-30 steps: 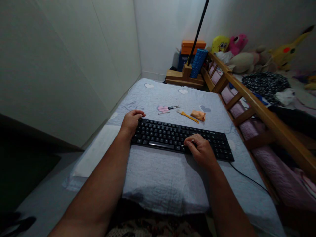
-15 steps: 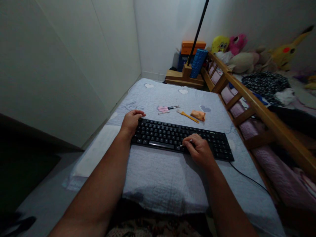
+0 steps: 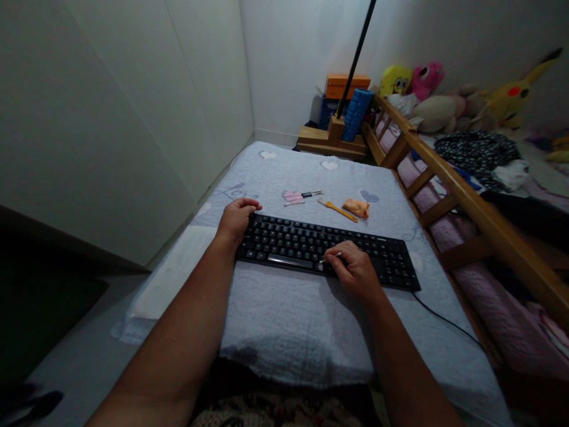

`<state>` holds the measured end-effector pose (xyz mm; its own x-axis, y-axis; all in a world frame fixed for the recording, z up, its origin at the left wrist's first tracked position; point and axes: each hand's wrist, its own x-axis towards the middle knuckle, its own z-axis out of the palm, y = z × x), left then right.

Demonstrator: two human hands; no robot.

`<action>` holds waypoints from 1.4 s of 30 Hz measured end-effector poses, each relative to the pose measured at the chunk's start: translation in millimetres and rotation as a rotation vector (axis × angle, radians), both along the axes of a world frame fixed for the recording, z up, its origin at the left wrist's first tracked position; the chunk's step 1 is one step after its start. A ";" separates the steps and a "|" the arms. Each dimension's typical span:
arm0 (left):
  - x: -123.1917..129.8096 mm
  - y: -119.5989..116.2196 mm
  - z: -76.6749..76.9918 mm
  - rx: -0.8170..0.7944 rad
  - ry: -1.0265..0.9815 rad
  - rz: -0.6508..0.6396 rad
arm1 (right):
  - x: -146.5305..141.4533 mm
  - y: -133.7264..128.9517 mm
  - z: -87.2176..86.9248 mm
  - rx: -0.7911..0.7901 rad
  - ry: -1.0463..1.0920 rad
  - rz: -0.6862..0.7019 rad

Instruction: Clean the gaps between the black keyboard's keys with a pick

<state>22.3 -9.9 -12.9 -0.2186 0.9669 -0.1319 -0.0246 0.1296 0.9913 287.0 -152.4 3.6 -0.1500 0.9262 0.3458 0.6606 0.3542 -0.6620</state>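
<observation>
A black keyboard (image 3: 288, 240) lies flat on the pale patterned cloth, its cable leaving the right end. My left hand (image 3: 235, 220) is closed on the keyboard's upper left corner, thumb and fingers at its edge. Between the thumb and fingers of my right hand (image 3: 355, 271) is a thin cotton swab (image 3: 339, 254), its lower tip at the keys just right of the space bar. Behind the keyboard lie another cotton swab (image 3: 294, 203), a small dark-handled tool with a metal end (image 3: 307, 194), a yellow-handled brush (image 3: 341, 211) and a folded orange cloth (image 3: 356, 207).
The cloth-covered table (image 3: 284, 320) meets a pale cabinet wall (image 3: 133, 118) on the left. Along the right runs a wooden bed rail (image 3: 471, 219), with plush toys (image 3: 438, 110) beyond. A wooden stand with a black pole (image 3: 355, 65) is behind the table.
My right hand has shifted slightly left along the lower key row, with the cotton swab in it. My left hand and the keyboard stay where they were.
</observation>
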 end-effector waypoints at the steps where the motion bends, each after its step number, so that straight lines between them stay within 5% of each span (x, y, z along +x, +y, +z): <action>1: 0.0 0.1 0.0 -0.001 -0.004 0.000 | -0.3 0.1 -0.2 0.001 0.004 0.001; 42: -0.9 0.1 -0.8 0.016 -0.009 -0.005 | 6.6 -2.0 4.5 -0.040 -0.021 -0.047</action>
